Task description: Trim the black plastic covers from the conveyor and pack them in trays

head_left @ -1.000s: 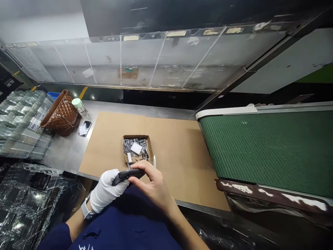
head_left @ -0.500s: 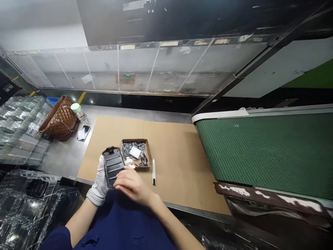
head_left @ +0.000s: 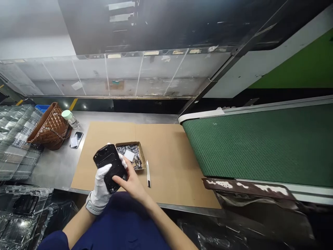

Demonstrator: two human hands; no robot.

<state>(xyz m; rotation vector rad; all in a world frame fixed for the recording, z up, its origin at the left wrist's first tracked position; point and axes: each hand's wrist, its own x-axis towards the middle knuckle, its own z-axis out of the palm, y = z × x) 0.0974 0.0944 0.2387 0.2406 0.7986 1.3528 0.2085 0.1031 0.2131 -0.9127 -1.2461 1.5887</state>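
Case (head_left: 116, 168) lower left of centre, gripped in both hands: gloved left hand (head_left: 101, 186) cradles it, likely for support; bare right hand (head_left: 133, 183) clasps lower right side, thumb on face, probably steadying. Box (head_left: 142, 155) just right, presumably for reach.

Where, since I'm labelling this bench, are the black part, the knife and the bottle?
Black part (head_left: 117, 167): head view, middle of its visible face.
Knife (head_left: 148, 174): head view, middle of its white handle.
Bottle (head_left: 73, 121): head view, clear body below the lid.
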